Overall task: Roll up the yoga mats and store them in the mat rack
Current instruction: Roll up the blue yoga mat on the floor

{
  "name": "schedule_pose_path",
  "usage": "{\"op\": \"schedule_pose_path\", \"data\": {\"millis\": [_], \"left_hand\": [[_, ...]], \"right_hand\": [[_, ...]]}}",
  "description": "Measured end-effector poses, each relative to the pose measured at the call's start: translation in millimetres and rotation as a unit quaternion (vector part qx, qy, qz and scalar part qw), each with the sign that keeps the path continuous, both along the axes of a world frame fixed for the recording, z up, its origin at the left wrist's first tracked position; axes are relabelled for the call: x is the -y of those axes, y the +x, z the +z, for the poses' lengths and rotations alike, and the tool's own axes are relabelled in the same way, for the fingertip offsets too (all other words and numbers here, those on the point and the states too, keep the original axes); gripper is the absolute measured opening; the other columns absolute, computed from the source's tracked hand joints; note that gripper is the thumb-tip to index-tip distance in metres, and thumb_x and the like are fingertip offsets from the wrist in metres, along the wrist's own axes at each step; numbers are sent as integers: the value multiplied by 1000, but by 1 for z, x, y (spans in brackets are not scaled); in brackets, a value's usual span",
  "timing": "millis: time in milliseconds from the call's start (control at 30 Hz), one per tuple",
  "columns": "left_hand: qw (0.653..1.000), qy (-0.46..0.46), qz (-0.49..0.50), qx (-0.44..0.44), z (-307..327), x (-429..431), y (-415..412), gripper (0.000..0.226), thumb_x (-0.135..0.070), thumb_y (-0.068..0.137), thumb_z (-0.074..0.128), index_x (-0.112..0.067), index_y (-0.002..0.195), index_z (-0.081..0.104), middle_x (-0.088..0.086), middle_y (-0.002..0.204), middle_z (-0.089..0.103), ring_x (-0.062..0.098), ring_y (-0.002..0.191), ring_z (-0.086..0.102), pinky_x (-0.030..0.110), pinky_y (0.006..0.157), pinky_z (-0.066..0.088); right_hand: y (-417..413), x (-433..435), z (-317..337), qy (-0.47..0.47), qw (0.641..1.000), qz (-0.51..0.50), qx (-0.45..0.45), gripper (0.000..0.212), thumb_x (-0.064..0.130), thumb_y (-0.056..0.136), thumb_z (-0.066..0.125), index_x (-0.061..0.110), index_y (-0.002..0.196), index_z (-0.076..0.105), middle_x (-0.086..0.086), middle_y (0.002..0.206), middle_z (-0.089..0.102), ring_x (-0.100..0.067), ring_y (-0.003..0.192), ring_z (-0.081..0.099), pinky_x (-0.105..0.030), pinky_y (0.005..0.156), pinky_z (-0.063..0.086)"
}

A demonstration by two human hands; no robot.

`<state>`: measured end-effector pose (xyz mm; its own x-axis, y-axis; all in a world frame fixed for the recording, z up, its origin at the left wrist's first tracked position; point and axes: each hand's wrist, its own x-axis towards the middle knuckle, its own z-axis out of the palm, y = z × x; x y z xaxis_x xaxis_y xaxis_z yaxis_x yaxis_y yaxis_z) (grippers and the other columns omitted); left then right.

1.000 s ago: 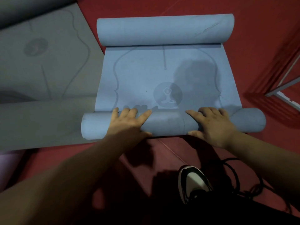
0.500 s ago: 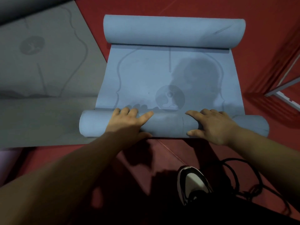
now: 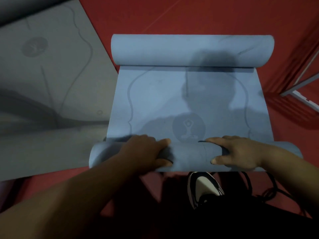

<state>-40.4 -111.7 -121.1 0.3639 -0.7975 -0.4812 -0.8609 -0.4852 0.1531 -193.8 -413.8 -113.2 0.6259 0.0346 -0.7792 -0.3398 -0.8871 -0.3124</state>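
Blue mat [image 3: 172, 97] lies on red floor [image 3: 207, 14], ctr of view, long axis running 6 to 12 o'c. Partly rolled: near roll [image 3: 189, 156] at 6 o'c, then a flat stretch w/ printed emblem, then the far end curled into a fat far roll [image 3: 172, 49] at 12 o'c.

L hand [image 3: 145, 150] grasps near roll left of ctr, fingers draped over the top, thumb tucked on near side. R hand [image 3: 241, 152] does the same right of ctr, thumb on near face, index along the crest. Both wrapped on the roll, neither loose. Roll ends stick out past the wrists at 8 and 4 o'c.

Grey mat [image 3: 43, 83] lies flat at 9–10 o'c, not rolled yet. Its edge meets blue mat's left side; touching or tucked under, can't tell. Shoe [image 3: 203, 185] at 6 o'c just behind the roll, cable [image 3: 259, 187] at 5 o'c. White frame [image 3: 302, 87] at 3 o'c; rack or not, can't tell.

Step in hand, my read: rolling stage on 1st mat, early-to-mid; storage not begun.

Next move prob. calls for an even fwd push toward 12 o'c from both hands, palms walking over the crest, to get a tight, square roll. Snag: far roll has to unwind flat as near roll reaches it. Uneven pressure likely gives a coned roll. Foam looks springy and would prob. unwind if let go.
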Motion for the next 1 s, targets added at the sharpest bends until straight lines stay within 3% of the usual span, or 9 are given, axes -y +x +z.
{"op": "schedule_pose_path", "data": {"millis": [100,200,300,400,467,600,767,900,1000], "left_hand": [[999,-2,14,-38,-2,1,-5,77,-84,85,43,-39,147,33,4,120,67,29,113,64,41,88,52],[998,15,32,-57,-5,3,0,77,-84,84,44,-41,147,33,5,120,67,29,115,63,40,88,50],[997,33,42,-61,-7,2,-2,80,-85,84,42,-43,151,29,6,123,64,30,117,61,41,92,50],[999,21,40,-7,-6,-3,-11,85,-88,82,29,-45,155,21,5,124,57,31,115,58,43,91,44],[998,-32,33,48,-7,-10,-23,83,-86,80,22,-45,152,25,5,118,56,32,105,58,45,85,43],[988,-107,18,108,-15,-20,-46,80,-87,85,32,-40,149,37,11,115,59,35,92,58,48,77,45],[996,-58,38,60,-12,-14,-35,80,-88,81,29,-47,150,24,6,121,57,34,101,57,49,85,45],[998,-21,49,24,-9,-10,-28,80,-87,78,23,-52,150,13,2,128,51,32,112,53,47,94,41],[999,1,51,-8,-9,-7,-16,82,-86,79,26,-52,151,10,2,130,49,31,115,52,47,97,41]], "right_hand": [[-22,-11,0,-73,995,32,63,89,95,74,30,60,152,6,15,149,37,-17,136,37,-41,116,25],[-37,-22,-8,-122,984,38,126,100,103,64,9,58,153,5,16,149,37,-16,137,35,-43,114,23],[-34,-21,-14,-121,984,31,124,96,101,65,14,60,151,5,18,145,38,-15,135,36,-43,113,25],[-27,-17,-14,-103,988,30,112,91,98,66,21,62,148,6,18,141,40,-15,132,38,-43,111,27],[-25,-16,-14,-97,990,23,105,92,98,64,21,62,148,9,18,139,41,-15,131,39,-44,110,27],[-21,-14,-16,-92,992,18,87,91,99,63,22,63,146,9,18,139,41,-16,130,40,-44,110,26],[-22,-16,-17,-101,990,21,100,93,98,65,17,60,150,7,17,142,40,-16,132,38,-44,111,25],[-32,-25,-20,-161,974,56,152,88,93,75,6,53,154,3,8,151,33,-21,139,32,-50,112,24],[-40,-35,-26,-182,961,59,201,87,93,81,11,49,155,16,-2,149,43,-30,135,40,-58,108,28]]}}
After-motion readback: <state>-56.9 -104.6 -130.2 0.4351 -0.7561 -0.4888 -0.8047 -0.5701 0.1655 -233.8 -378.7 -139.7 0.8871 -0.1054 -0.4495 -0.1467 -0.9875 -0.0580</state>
